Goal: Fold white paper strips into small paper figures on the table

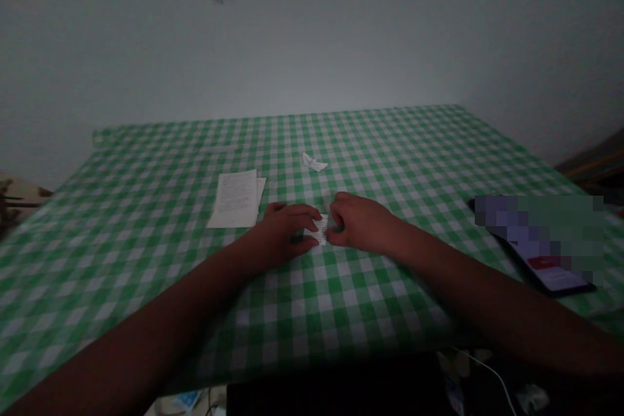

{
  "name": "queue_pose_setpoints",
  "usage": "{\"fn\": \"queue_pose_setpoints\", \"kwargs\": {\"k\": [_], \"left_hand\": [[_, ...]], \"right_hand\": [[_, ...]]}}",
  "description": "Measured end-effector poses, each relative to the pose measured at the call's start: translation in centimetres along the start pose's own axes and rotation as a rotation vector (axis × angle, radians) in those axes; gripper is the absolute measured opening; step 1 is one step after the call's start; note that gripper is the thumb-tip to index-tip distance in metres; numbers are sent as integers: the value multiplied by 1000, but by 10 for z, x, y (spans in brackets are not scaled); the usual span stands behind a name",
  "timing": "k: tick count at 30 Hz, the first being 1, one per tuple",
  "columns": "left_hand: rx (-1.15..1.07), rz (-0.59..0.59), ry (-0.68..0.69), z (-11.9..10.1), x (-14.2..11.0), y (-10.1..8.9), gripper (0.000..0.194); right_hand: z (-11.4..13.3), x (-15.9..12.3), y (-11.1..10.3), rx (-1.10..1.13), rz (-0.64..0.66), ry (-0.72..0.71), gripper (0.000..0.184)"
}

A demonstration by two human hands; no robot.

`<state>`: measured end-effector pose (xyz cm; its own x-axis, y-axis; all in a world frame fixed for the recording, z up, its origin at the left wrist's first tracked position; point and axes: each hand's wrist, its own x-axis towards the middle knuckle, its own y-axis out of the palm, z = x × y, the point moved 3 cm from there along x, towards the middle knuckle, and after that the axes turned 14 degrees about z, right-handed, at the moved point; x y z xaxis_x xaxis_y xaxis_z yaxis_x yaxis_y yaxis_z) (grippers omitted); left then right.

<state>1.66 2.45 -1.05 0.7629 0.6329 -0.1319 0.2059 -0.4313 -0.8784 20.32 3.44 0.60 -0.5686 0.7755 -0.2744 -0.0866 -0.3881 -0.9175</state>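
Note:
A small folded piece of printed paper [319, 231] lies on the checked cloth between my two hands. My left hand [283, 232] rests at its left side, the index finger on the far edge and the thumb on the near edge, gripping it. From the right, my right hand [359, 221] is curled in, with its thumb at the right edge of the paper; its other fingers are bent and partly hidden. Beyond my left hand are larger printed sheets [236, 200], one overlapping another. A crumpled scrap of white paper [314, 163] sits farther back.
A green and white checked tablecloth [390, 143] covers the table, which reaches a pale wall [312, 32]. At the right lies a phone [560, 278] with its screen lit and partly pixelated. Below the front edge, a white cable [497, 377] hangs among dim clutter.

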Motion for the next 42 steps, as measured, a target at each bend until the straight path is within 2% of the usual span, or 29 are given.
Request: {"fn": "queue_pose_setpoints", "kwargs": {"k": [2,5,9,15,19,21,24,28,30,34,37,40,42], "left_hand": [[-1,12,2,-1,0,-1,19],[-2,24,-12,-2,1,-3,17],[-4,27,-27,-3,2,-3,16],[-7,32,-24,-2,1,-3,17],[-17,12,2,-1,1,-2,18],[-11,-4,10,1,1,-1,17],[1,-9,11,2,1,0,18],[-6,-10,12,2,1,1,19],[-7,-13,9,1,1,0,19],[-13,2,1,-1,2,-2,17],[-21,11,-8,-1,2,-2,17],[-19,14,-7,0,1,-2,19],[-14,14,-2,0,1,-2,19]], "right_hand": [[-1,1,0,-28,-1,-3,25],[-10,9,-4,-21,-29,102,30],[-12,12,-8,-63,-75,137,30],[1,2,-2,-75,-18,3,28],[-15,13,-6,2,-48,129,30],[-19,15,-8,0,-66,142,30],[-12,10,-6,-36,-55,106,28],[3,1,0,-59,-10,-36,27],[-1,4,-1,-59,7,3,30],[-14,14,-9,-35,-40,145,31],[-9,10,-8,-60,-38,110,29],[4,1,-2,-95,26,-3,26],[6,1,0,-84,49,-22,25]]}}
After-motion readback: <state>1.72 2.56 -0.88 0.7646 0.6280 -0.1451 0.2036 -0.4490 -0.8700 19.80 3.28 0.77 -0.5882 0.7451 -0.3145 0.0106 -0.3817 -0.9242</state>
